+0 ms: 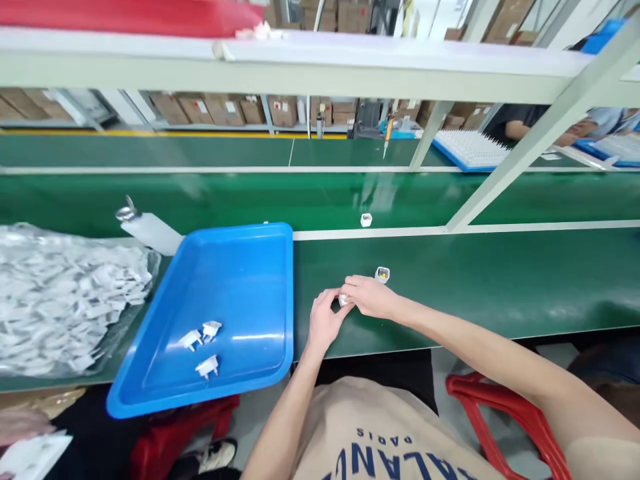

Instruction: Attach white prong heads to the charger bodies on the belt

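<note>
Both my hands meet over the green bench just right of the blue tray (pixel 260 267). My left hand (pixel 324 323) and my right hand (pixel 367 297) are closed together on one small white plug part (pixel 343 300), mostly hidden by the fingers. A white plug housing (pixel 382 274) with a yellow inside stands on the bench just beyond my right hand. Three white plug parts (pixel 203 343) lie in the tray's near half.
A heap of white parts in clear plastic (pixel 60 293) lies left of the tray, with a white bottle (pixel 147 230) behind it. Another small white housing (pixel 366 219) sits on the conveyor belt. A slanted frame post (pixel 530 147) crosses at right. Another person's arms show at far right, beside white trays.
</note>
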A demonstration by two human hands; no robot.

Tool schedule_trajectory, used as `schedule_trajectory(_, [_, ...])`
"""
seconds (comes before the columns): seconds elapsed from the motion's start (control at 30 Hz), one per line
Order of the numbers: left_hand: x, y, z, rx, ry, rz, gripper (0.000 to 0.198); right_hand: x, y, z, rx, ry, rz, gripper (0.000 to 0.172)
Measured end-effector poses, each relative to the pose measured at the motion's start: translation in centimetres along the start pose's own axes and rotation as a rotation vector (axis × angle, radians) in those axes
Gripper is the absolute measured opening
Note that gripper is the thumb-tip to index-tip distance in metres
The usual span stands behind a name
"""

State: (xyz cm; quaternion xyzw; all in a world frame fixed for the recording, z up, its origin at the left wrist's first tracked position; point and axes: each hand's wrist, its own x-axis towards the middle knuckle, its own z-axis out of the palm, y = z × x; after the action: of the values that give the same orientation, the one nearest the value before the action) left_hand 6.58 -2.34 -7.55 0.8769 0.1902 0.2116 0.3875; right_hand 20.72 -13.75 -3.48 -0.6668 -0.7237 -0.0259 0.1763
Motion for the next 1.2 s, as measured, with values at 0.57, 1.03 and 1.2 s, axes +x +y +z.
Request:
schedule_trajectory(0.57, [-1.1,3.7,-0.5,-0.574,-0.057,-0.343,0.036,-10.5,-2.7,-1.8,1.042,0.794,0.765,0.018])
schedule_trajectory(1.03, [0.0,10.6,0.4,-0.792,-0.303,-0.431,0.013,-10.8,-0.6,-3.7,0.167,0.201,0.381,0.021])
schedule_trajectory(1.2, [0.5,10.8,1.3,-0.693,-0.284,-0.467,0.021,-10.9,0.5,-3.2,0.229,0.124,0.362,0.028])
